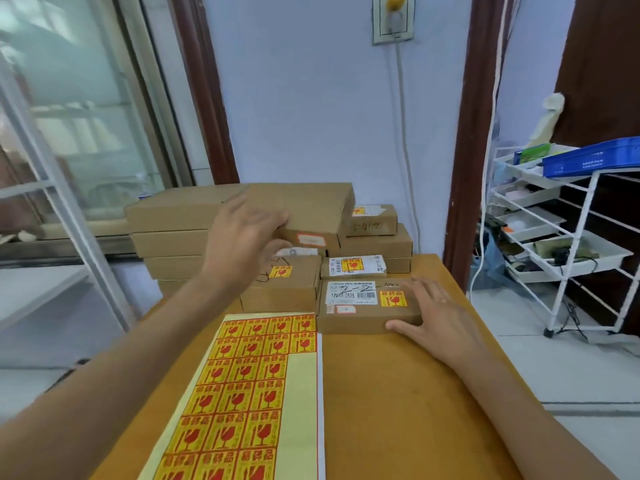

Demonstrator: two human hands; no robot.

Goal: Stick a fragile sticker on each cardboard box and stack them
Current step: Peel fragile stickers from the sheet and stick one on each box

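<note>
A big yellow sheet of red-and-yellow fragile stickers [242, 393] lies on the brown wooden table [398, 393] in the lower middle of the frame. Each sticker shows a red broken glass with red Chinese writing above it. Some stickers on the sheet's right side are gone, so plain pale backing shows there. The sheet's long side runs from the bottom edge of the frame up toward the boxes.

Just right of the sheet's top sits a small flat brown cardboard box [363, 306]. Its white label reads "12V" with "2-2" scribbled in black pen, and a fragile sticker is beside that label. Its long side runs left to right. The right hand [440, 317] grips this box's right end, thumb on the near side and fingers on top.

In the middle of the frame, the left hand [242, 244] holds the near left corner of a long flat brown cardboard box [304, 206], raised above the others and pointing away toward the wall. A small red-edged label on its near end is too blurry to read.

Behind are more brown boxes [367, 268], some with fragile stickers. A taller stack of plain brown boxes [169, 237] stands at middle left. The right half of the table is bare wood. A white wire rack [568, 244] stands at far right.
</note>
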